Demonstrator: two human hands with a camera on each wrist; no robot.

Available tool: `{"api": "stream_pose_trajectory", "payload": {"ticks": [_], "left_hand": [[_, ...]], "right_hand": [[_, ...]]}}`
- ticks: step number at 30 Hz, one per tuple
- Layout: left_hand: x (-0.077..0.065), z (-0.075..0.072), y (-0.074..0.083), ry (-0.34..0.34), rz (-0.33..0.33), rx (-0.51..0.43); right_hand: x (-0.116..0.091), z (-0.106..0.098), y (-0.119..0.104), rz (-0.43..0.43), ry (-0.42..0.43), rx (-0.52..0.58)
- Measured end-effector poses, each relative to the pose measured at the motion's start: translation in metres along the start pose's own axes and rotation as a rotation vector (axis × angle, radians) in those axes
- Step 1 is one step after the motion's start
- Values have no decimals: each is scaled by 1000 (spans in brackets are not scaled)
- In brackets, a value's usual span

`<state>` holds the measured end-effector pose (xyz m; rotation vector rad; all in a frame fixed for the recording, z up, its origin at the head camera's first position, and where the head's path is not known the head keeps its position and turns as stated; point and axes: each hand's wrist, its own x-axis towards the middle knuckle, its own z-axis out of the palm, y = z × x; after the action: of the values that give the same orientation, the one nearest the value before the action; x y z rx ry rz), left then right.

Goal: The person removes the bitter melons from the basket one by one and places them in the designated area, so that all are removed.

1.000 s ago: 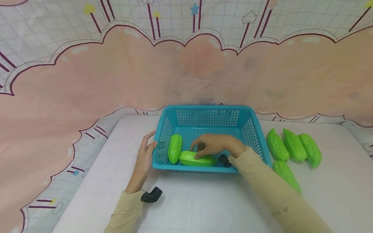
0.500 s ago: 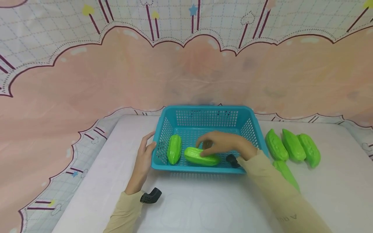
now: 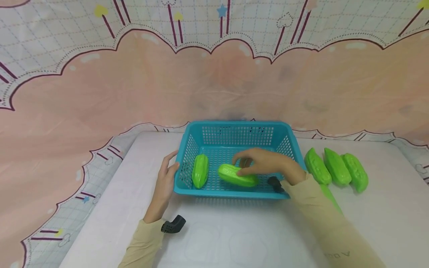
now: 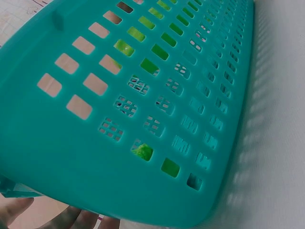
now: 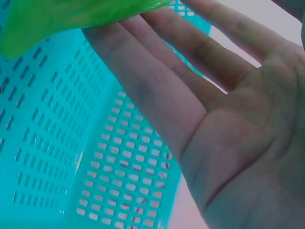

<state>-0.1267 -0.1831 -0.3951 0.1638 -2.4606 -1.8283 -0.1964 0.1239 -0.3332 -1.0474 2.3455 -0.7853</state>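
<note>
Inside a blue-green plastic basket [image 3: 234, 193], my right hand [image 3: 263, 160] pinches a glossy green ridged gourd [image 3: 234, 176] between thumb and fingers. Its near end tilts up to the left. Up close in the right wrist view, the fingertips meet the underside of the green gourd [image 5: 81, 14]; the thumb is mostly out of sight. My left hand [image 3: 164, 182] holds the basket's left rim, thumb at the rim; its other fingers are partly hidden. Another green gourd [image 3: 200, 171] lies lengthwise inside along the left wall.
Right of the basket, three green gourds [image 3: 336, 167] lie side by side on the white table [image 3: 214, 238]. Another [image 3: 330, 195] is partly covered by the right sleeve. A patterned cloth [image 3: 214, 85] hangs behind the table.
My right hand has drawn the pinched gourd rightward and slightly away from the basket's front wall, leaving a gap beside the left gourd. The left hand stays on the rim.
</note>
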Motion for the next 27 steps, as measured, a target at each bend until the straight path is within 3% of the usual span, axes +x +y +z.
{"api": "stream_pose_trajectory", "payload": {"ticks": [27], "left_hand": [[1, 0, -1, 4, -7, -10]], "right_hand": [[-31, -9, 3, -5, 136, 18]]}}
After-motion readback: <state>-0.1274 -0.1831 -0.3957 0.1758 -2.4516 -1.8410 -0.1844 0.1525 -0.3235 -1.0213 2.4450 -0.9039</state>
